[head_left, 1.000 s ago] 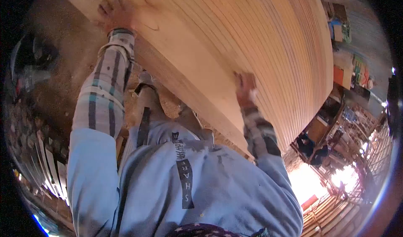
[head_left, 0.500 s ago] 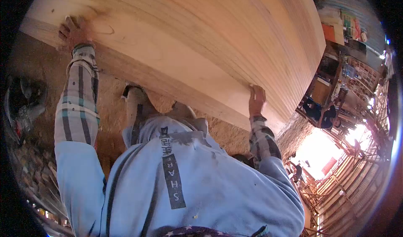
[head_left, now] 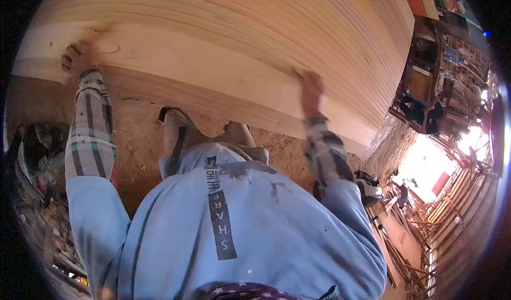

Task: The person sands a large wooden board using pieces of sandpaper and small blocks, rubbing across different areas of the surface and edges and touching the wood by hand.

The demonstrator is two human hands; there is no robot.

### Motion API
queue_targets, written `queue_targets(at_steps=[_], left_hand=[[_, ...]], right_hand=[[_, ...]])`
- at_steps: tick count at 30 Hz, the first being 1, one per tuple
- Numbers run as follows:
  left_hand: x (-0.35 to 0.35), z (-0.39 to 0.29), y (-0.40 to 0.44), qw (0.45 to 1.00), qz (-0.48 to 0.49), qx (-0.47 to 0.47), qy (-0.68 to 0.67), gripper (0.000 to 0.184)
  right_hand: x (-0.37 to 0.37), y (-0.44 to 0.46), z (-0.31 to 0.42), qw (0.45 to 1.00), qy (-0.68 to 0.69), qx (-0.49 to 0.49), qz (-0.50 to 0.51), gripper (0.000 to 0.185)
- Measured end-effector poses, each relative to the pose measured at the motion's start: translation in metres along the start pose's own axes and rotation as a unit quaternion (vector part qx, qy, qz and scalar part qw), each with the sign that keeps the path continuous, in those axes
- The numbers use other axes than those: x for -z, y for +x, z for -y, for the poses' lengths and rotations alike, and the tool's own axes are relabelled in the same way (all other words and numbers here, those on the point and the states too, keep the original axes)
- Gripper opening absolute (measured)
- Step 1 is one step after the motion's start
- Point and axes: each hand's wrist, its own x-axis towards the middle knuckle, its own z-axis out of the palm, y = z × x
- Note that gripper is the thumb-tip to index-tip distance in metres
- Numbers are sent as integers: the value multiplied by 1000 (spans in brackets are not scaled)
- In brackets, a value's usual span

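"Board (head_left: 186, 55), where?"

"Just ahead of the person (head_left: 175, 225). Left hand (head_left: 81, 58) rests on it, fingers parted; right hand (head_left: 312, 91) touches too, blurred: I can't tell its grip."

"Handling?"

"Likely stiff, heavy; I'd take its near edge (head_left: 186, 90)."

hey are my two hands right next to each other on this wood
No, the left hand and the right hand are far apart, with bare wood between them.
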Motion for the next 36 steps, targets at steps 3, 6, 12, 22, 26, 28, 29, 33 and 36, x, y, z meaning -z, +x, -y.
queue_targets(at_steps=[3, 6, 12, 22, 26, 28, 29, 33, 36], left_hand=[[-20, -1, 10, 999, -37, 23, -33, 77], [-23, 1, 12, 997, -51, 35, -45, 76], [-23, 0, 11, 995, -67, 44, -53, 75], [-38, 0, 15, 997, -55, 40, -28, 74], [-57, -1, 20, 994, -92, 52, -42, 73], [-43, 2, 16, 986, -115, 57, -107, 71], [-21, 3, 6, 984, -115, 47, -126, 70], [64, -2, -19, 995, 29, -61, 79, 67], [34, 4, -9, 983, -18, 39, -180, 69]], right_hand=[[53, -43, -67, 998, -27, -58, 22, 18], [59, -22, -45, 995, 34, -93, 23, 14], [11, 68, 80, 991, 121, -56, -16, 22], [20, -19, -10, 991, 60, -120, -25, 17], [-48, 61, 115, 977, 176, -111, 35, 21], [-85, 109, 178, 965, 260, -7, 42, 24], [-64, 137, 214, 974, 211, 22, 76, 25], [-39, 137, 204, 989, 125, 76, 11, 30], [-23, 61, 89, 986, 157, 7, 56, 43]])
